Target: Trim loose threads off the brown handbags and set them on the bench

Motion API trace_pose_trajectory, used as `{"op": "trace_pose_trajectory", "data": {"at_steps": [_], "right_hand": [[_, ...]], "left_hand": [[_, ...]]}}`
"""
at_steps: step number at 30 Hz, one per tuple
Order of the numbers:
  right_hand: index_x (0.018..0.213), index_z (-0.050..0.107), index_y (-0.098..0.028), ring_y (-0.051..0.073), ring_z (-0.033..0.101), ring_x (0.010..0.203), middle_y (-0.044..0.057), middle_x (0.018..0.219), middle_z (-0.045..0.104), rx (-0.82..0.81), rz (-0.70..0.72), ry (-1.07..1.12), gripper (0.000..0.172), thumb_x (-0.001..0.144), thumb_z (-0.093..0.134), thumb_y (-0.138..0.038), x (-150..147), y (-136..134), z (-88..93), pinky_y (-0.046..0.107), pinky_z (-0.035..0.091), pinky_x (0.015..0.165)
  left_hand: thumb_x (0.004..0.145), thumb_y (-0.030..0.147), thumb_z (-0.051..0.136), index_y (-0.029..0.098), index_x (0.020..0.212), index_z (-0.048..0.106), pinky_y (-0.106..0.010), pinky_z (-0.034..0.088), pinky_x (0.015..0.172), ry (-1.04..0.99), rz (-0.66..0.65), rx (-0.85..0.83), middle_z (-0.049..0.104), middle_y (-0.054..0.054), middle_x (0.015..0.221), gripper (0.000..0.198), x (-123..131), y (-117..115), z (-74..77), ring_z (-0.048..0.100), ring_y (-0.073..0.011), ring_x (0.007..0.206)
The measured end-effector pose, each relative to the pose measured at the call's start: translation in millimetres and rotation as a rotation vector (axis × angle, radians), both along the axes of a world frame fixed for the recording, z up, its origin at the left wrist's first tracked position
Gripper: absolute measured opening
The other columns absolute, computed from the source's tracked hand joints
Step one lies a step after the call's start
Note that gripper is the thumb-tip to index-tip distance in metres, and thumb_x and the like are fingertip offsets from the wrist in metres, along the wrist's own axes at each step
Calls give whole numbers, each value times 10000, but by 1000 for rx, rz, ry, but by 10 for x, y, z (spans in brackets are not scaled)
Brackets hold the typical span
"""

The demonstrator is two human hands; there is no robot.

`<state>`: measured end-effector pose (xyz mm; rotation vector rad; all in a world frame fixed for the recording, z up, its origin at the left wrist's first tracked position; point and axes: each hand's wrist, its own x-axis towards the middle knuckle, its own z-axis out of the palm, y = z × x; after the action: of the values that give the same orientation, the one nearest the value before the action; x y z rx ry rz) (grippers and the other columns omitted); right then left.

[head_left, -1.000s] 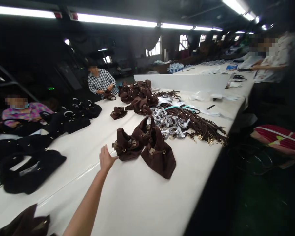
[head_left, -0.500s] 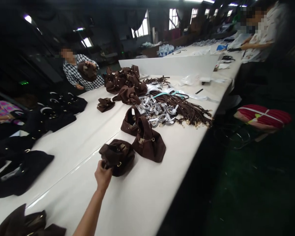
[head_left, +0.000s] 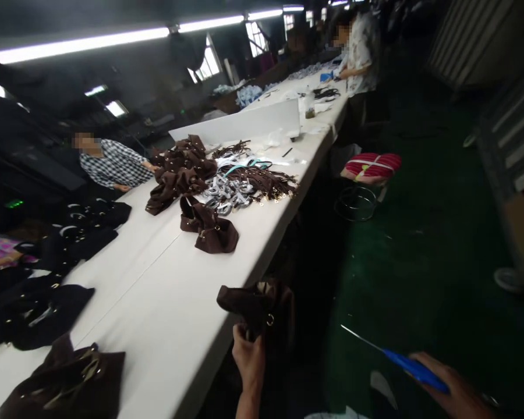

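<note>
My left hand (head_left: 248,355) is closed on a dark brown fabric handbag (head_left: 279,314), gripping it near its handle. The bag hangs past the table's edge, with a gold ring on its side. At the lower right, my right hand (head_left: 452,387) is wrapped round a blue-handled tool (head_left: 414,368) with a long thin metal shaft. The shaft points up and left toward the bag, apart from it. Another brown handbag (head_left: 218,235) stands on the white table (head_left: 157,302), and one more brown bag (head_left: 78,384) lies at the near left.
Farther along lie a heap of brown bags (head_left: 179,169), brown straps with gold clasps (head_left: 268,183) and silvery wrapped rings (head_left: 227,195). Black bags (head_left: 39,314) line the left. A person in a checked shirt (head_left: 113,163) stands across; a red cushioned stool (head_left: 372,167) is right of the table.
My left hand has carried the brown handbag from the tabletop rightward past the table's edge. My right hand with the blue-handled tool has come into view. The view has turned right.
</note>
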<state>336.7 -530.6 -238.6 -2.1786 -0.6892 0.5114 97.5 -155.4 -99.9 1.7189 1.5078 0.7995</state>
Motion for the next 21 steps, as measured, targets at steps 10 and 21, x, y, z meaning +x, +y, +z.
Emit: {"op": "trace_pose_trajectory", "data": {"at_steps": [10,21], "right_hand": [[837,602,-176,214,586,827,50,844,627,-30,349,-128,135,846,592,-311,-227,-1094,1026,303,438,728],[805,605,-188,210,627,829,30,839,666,-85,14,-175,38,769,611,-196,13,-1615,805,272,419,712]], "left_hand": [[600,439,767,230,778,463,-425,491,791,220,-34,-12,583,-29,764,410,1324,-1533,-186,611,-297,829],[682,481,709,234,767,489,-361,459,671,291,-350,127,596,-15,713,342,1552,-2273,-58,607,-244,709]]}}
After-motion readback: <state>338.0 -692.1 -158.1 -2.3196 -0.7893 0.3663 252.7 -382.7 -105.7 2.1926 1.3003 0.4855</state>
